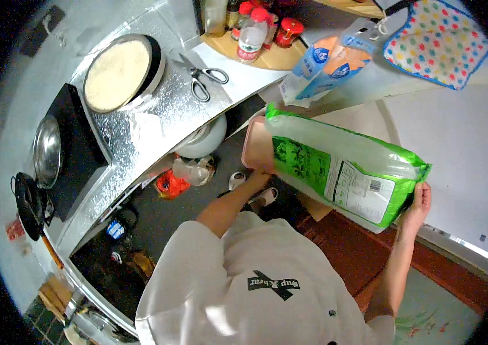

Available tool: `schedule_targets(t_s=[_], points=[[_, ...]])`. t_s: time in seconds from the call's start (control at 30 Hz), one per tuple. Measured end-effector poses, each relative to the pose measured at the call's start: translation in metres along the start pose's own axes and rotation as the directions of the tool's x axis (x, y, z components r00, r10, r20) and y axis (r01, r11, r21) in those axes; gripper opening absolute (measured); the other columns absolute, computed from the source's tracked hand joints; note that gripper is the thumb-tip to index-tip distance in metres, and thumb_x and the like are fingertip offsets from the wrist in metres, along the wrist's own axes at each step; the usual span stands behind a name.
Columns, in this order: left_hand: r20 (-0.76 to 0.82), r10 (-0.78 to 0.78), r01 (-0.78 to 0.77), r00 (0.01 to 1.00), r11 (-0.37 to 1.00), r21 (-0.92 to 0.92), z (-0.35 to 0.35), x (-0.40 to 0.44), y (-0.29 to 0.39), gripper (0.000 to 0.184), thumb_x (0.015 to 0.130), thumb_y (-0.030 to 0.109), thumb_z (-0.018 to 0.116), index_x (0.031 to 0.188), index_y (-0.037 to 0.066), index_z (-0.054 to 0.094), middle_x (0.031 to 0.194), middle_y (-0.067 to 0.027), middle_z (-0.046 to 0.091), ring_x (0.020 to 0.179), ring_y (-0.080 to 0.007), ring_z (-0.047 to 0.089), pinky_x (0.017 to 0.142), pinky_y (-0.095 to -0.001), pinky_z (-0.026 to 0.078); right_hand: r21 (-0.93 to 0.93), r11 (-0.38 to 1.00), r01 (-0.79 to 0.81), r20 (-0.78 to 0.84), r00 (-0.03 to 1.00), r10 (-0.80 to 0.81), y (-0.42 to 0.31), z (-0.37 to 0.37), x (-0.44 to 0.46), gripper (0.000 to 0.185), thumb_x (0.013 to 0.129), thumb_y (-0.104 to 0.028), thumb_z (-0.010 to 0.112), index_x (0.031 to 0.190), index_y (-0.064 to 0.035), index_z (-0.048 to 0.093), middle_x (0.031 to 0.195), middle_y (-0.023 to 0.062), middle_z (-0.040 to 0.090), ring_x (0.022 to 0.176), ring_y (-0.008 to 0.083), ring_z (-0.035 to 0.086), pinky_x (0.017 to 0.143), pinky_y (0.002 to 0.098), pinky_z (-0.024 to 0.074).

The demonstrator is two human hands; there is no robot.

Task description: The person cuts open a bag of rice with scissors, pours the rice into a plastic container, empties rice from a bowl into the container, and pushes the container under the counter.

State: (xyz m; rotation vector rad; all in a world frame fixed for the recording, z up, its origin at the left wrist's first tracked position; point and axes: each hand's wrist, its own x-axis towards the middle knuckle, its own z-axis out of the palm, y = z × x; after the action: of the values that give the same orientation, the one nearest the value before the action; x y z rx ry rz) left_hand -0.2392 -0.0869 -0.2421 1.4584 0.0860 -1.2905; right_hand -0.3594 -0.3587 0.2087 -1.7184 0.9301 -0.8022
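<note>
A large green-and-clear plastic bag (350, 155) with a white printed label stretches across the right of the head view. My right hand (419, 201) is closed on the bag's green lower right corner. At the bag's other end is a shallow pink tray (257, 141), partly covered by the bag. My left hand (264, 172) is at the tray's near edge and seems to grip it; its fingers are mostly hidden under the tray and bag. Pale contents show through the bag's clear part.
A foil-covered counter holds a round pan with a pale flat sheet (118, 75), black-handled scissors (202, 80) and a black stove (77, 149) with a metal lid. Bottles (252, 37) stand on a wooden board. A blue-and-orange package (327, 66) sits beyond the bag, beside a dotted cloth (436, 43).
</note>
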Motion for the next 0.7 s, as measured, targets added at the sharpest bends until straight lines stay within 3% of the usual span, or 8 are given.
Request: schedule_targets(t_s=[0.07, 0.17, 0.23, 0.37, 0.43, 0.47, 0.57, 0.7], points=[[0.013, -0.024, 0.024, 1.000, 1.000, 0.013, -0.005, -0.006, 0.000, 0.030, 0.083, 0.020, 0.057, 0.109, 0.006, 0.058, 0.081, -0.0070, 0.059, 0.070, -0.0164, 0.056, 0.058, -0.0321, 0.046, 0.074, 0.996, -0.057, -0.041, 0.997, 0.060, 0.006, -0.005, 0.002, 0.013, 0.094, -0.016, 0.052, 0.100, -0.0049, 0.056, 0.089, 0.0022, 0.060, 0.084, 0.0107, 0.055, 0.076, 0.0273, 0.0463], [0.036, 0.043, -0.039, 0.998, 0.992, -0.119, -0.009, -0.010, -0.002, 0.030, 0.083, 0.020, 0.056, 0.110, 0.006, 0.058, 0.080, -0.0056, 0.058, 0.072, -0.0159, 0.055, 0.058, -0.0321, 0.045, 0.170, 0.976, -0.133, -0.032, 0.990, 0.140, 0.013, -0.032, -0.002, 0.012, 0.094, -0.014, 0.052, 0.099, -0.0050, 0.057, 0.092, 0.0043, 0.061, 0.086, 0.0130, 0.057, 0.075, 0.0290, 0.0485], [0.048, 0.009, 0.000, 0.999, 0.983, -0.184, -0.014, -0.009, 0.005, 0.028, 0.084, 0.022, 0.057, 0.108, 0.008, 0.057, 0.080, -0.0036, 0.056, 0.069, -0.0162, 0.053, 0.059, -0.0310, 0.045, 0.200, 0.959, -0.202, -0.076, 0.972, 0.221, 0.021, -0.046, -0.006, 0.022, 0.090, -0.022, 0.059, 0.107, -0.0072, 0.057, 0.096, 0.0022, 0.061, 0.089, 0.0151, 0.057, 0.080, 0.0304, 0.0466], [0.168, 0.051, -0.039, 0.984, 0.996, -0.075, -0.019, -0.036, 0.045, 0.027, 0.084, 0.022, 0.057, 0.108, 0.009, 0.056, 0.078, -0.0022, 0.053, 0.067, -0.0147, 0.050, 0.058, -0.0291, 0.043, 0.263, 0.935, -0.237, -0.166, 0.944, 0.286, 0.028, -0.090, -0.018, 0.027, 0.088, -0.022, 0.060, 0.111, -0.0067, 0.056, 0.099, 0.0026, 0.061, 0.092, 0.0178, 0.057, 0.084, 0.0333, 0.0465], [0.029, 0.022, -0.020, 0.999, 0.998, -0.060, -0.014, -0.056, 0.058, 0.026, 0.086, 0.022, 0.056, 0.108, 0.008, 0.054, 0.079, -0.0014, 0.053, 0.066, -0.0124, 0.048, 0.057, -0.0279, 0.041, 0.277, 0.915, -0.293, -0.329, 0.866, 0.377, 0.017, -0.100, -0.030, 0.026, 0.088, -0.022, 0.059, 0.109, -0.0069, 0.057, 0.101, 0.0030, 0.060, 0.092, 0.0190, 0.057, 0.084, 0.0350, 0.0466], [0.041, 0.028, -0.027, 0.999, 0.999, -0.035, -0.017, -0.056, 0.058, 0.026, 0.086, 0.022, 0.056, 0.108, 0.008, 0.054, 0.079, -0.0014, 0.053, 0.066, -0.0124, 0.048, 0.057, -0.0279, 0.041, 0.351, 0.899, -0.263, -0.244, 0.901, 0.359, 0.032, -0.122, -0.030, 0.023, 0.088, -0.022, 0.059, 0.106, -0.0069, 0.057, 0.099, 0.0033, 0.061, 0.091, 0.0188, 0.057, 0.083, 0.0348, 0.0467], [0.170, -0.009, 0.013, 0.985, 1.000, -0.018, -0.029, -0.041, 0.035, 0.026, 0.088, 0.020, 0.054, 0.111, 0.008, 0.052, 0.079, -0.0019, 0.053, 0.069, -0.0121, 0.050, 0.060, -0.0273, 0.042, 0.385, 0.900, -0.205, -0.278, 0.904, 0.325, 0.057, -0.171, -0.041, 0.018, 0.089, -0.020, 0.057, 0.101, -0.0071, 0.058, 0.097, 0.0035, 0.061, 0.089, 0.0179, 0.057, 0.083, 0.0346, 0.0468], [0.131, -0.019, 0.020, 0.991, 1.000, -0.005, -0.037, -0.045, 0.018, 0.029, 0.090, 0.019, 0.051, 0.115, 0.006, 0.052, 0.086, -0.0046, 0.058, 0.076, -0.0145, 0.056, 0.062, -0.0266, 0.046, 0.310, 0.947, -0.083, -0.447, 0.866, 0.222, 0.087, -0.218, -0.052, 0.015, 0.090, -0.018, 0.053, 0.098, -0.0061, 0.058, 0.094, 0.0040, 0.062, 0.086, 0.0172, 0.058, 0.079, 0.0321, 0.0476]])
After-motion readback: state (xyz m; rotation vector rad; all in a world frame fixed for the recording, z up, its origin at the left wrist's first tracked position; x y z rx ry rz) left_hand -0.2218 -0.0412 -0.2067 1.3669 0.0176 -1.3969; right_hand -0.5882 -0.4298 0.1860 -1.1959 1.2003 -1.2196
